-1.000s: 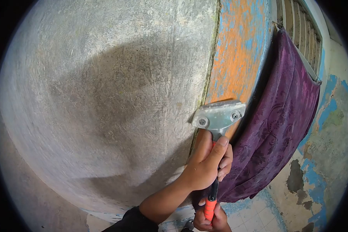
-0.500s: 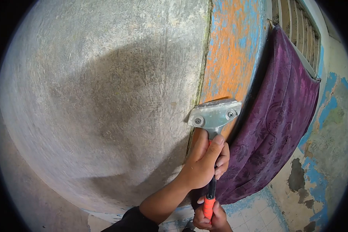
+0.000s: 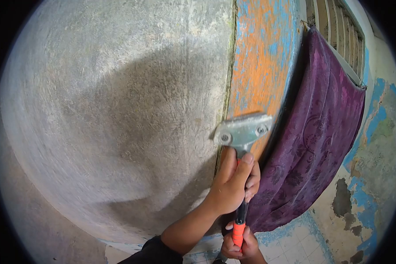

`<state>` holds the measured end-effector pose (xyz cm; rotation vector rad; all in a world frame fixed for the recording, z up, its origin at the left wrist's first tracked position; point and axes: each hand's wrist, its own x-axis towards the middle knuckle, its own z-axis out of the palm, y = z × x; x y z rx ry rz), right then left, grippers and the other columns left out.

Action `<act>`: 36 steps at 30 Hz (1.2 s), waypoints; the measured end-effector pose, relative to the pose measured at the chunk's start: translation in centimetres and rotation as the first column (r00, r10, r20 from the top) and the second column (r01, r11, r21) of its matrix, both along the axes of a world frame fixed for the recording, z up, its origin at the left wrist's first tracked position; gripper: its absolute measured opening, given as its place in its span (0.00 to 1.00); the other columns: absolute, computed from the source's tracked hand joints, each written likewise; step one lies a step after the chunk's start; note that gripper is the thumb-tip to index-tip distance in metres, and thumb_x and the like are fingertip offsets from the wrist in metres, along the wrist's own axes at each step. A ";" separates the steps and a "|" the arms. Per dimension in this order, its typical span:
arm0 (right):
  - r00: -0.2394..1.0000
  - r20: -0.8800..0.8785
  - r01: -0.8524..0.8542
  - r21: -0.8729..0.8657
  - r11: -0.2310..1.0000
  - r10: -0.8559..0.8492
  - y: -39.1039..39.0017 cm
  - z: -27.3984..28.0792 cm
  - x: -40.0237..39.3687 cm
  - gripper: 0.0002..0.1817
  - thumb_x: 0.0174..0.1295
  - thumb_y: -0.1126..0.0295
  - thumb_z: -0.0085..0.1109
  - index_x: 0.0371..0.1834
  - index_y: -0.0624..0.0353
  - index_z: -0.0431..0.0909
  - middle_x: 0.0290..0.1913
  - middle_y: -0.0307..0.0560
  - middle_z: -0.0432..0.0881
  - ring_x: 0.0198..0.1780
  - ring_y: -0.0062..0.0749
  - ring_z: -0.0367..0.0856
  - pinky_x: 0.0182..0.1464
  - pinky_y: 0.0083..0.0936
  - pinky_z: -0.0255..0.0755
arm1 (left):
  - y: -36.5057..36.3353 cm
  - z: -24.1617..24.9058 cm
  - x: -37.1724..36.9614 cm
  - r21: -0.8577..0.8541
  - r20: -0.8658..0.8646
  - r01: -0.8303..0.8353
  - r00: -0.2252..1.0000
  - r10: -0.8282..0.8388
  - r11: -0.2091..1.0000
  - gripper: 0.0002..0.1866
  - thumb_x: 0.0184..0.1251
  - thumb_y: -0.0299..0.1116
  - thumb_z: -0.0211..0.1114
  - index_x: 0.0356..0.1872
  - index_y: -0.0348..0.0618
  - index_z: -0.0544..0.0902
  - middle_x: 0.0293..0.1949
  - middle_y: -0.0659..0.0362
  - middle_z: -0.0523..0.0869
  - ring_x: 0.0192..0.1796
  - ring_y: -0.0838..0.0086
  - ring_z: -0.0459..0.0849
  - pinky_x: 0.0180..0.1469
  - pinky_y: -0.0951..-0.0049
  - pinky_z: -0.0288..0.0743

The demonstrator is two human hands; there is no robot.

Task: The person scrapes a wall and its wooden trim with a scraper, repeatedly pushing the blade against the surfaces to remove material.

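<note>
A wide metal scraper [image 3: 243,130] with two screws in its head lies against the orange and blue painted door frame [image 3: 263,66]. My left hand [image 3: 232,182] is wrapped around the upper part of its handle, just under the head, with the thumb pointing up along it. Lower down, my right hand [image 3: 240,246] grips the orange-and-black handle [image 3: 238,232] near its end. Flaked orange and blue paint covers the frame above the blade. The blade's edge is slightly blurred.
A rough grey wall [image 3: 119,110] fills the left side, with a shadow across it. Close on the right hangs a purple patterned curtain [image 3: 312,145], below a slatted vent [image 3: 339,35]. Beyond it stands a peeling wall [image 3: 374,167]. White floor tiles [image 3: 290,246] show below.
The scraper head looks more smeared by motion and sits almost in the same spot. Both hands keep their hold. The view has shifted slightly.
</note>
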<state>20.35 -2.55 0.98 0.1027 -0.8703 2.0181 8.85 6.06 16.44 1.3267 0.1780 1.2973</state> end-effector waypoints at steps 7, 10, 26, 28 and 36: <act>0.998 0.048 0.033 0.077 0.997 -0.037 0.6 0.9 -0.3 0.29 0.75 0.42 0.32 0.67 0.51 0.61 0.18 0.36 0.62 0.11 0.16 0.57 0.14 0.18 0.53 | 0.4 0.8 -0.4 0.048 -0.018 0.022 1.000 -0.022 0.999 0.21 0.81 0.48 0.41 0.67 0.53 0.53 0.20 0.63 0.66 0.15 0.82 0.66 0.16 0.81 0.65; 1.000 0.014 -0.001 0.074 0.997 0.000 0.7 0.5 -0.1 0.30 0.75 0.42 0.30 0.68 0.50 0.58 0.19 0.36 0.62 0.12 0.16 0.58 0.16 0.18 0.54 | 0.2 1.3 -0.3 0.043 -0.006 0.023 1.000 -0.023 0.999 0.21 0.81 0.49 0.41 0.65 0.53 0.54 0.20 0.63 0.66 0.15 0.82 0.66 0.16 0.81 0.65; 0.970 0.181 0.167 -0.010 0.986 -0.163 -0.4 0.1 -0.9 0.30 0.73 0.40 0.34 0.67 0.47 0.65 0.15 0.33 0.61 0.07 0.16 0.52 0.09 0.17 0.51 | 0.1 -0.2 -0.7 0.037 0.003 0.032 0.999 -0.032 0.999 0.23 0.81 0.49 0.41 0.68 0.52 0.53 0.20 0.62 0.66 0.16 0.82 0.66 0.17 0.81 0.64; 0.974 0.167 0.160 -0.013 0.987 -0.156 -0.7 -0.9 -1.1 0.30 0.73 0.40 0.34 0.68 0.47 0.65 0.15 0.33 0.60 0.07 0.16 0.52 0.09 0.17 0.51 | 0.0 -0.9 -0.7 0.032 -0.001 0.028 1.000 -0.028 0.999 0.24 0.80 0.50 0.42 0.68 0.51 0.53 0.20 0.62 0.66 0.16 0.82 0.66 0.17 0.81 0.63; 0.979 0.162 0.129 -0.030 0.991 -0.123 -0.5 1.3 -0.5 0.31 0.72 0.37 0.33 0.62 0.49 0.68 0.15 0.33 0.62 0.07 0.16 0.55 0.10 0.16 0.51 | 0.5 0.7 -0.1 0.028 0.040 0.071 0.997 -0.072 0.997 0.27 0.80 0.51 0.43 0.71 0.53 0.50 0.21 0.63 0.66 0.16 0.82 0.65 0.17 0.82 0.62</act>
